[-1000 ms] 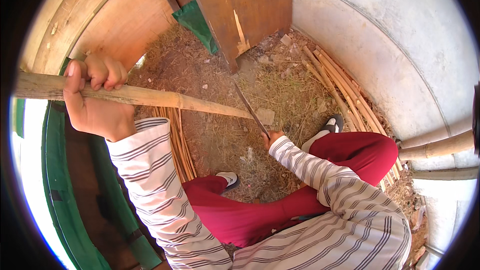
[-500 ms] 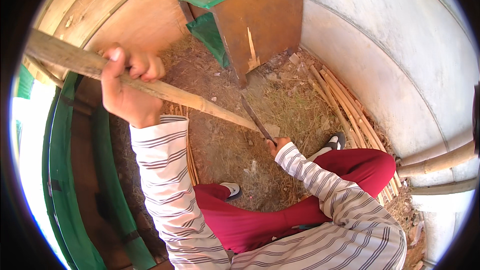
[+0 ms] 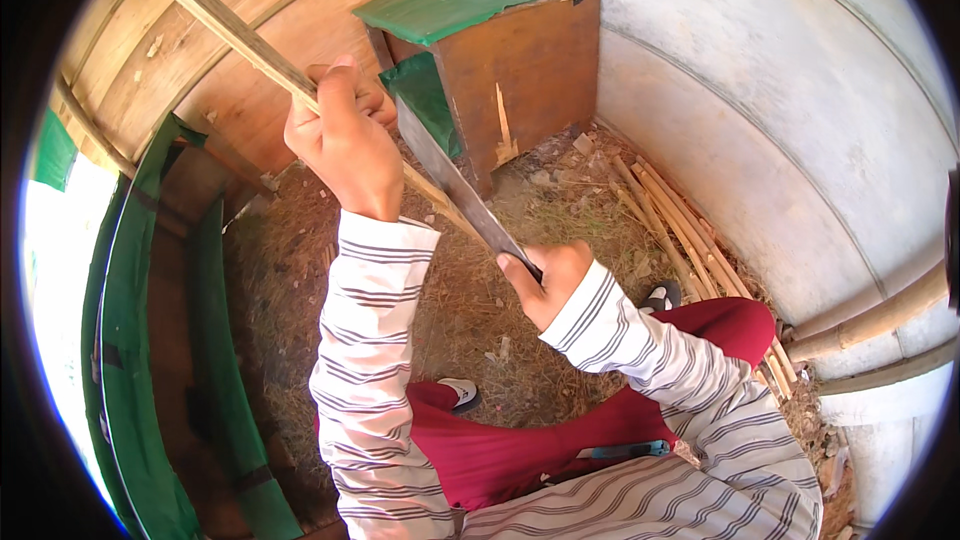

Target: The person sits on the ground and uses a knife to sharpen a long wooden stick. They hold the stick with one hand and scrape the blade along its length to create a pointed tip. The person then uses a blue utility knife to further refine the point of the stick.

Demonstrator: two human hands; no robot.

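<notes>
1. Step in hand: judged from the grips, the work is the shaving or splitting of a long pale bamboo strip (image 3: 235, 32) with a broad dark metal blade (image 3: 455, 185). The strip runs from the upper left of the frame down toward the centre, where the blade lies along it.
2. Left hand (image 3: 340, 135): closed tight around the strip, upper centre-left of the frame, holding it raised at a slant.
3. Right hand (image 3: 550, 280): clamped on the handle end of the blade at mid-frame. The blade extends up and left from this hand, touching the strip just below the left hand.
4. Next move, as a judgement: it calls for a steady strip, a blade kept shallow along the grain, and left-hand fingers kept out of the cutting path, since the blade's upper end sits close to that hand.
5. Surroundings: a brown wooden box with a green top (image 3: 505, 50) stands in the upper centre; a bundle of thin bamboo sticks (image 3: 690, 230) lies along the grey concrete wall (image 3: 800, 110) at right; the dry straw-covered ground (image 3: 300, 270) fills the lower centre.
6. Hard to make out:
   - The blade handle is covered by the right hand.
   - The lower end of the strip is lost behind the blade and left wrist.
   - The cutting edge and any cut are not discernible.
</notes>
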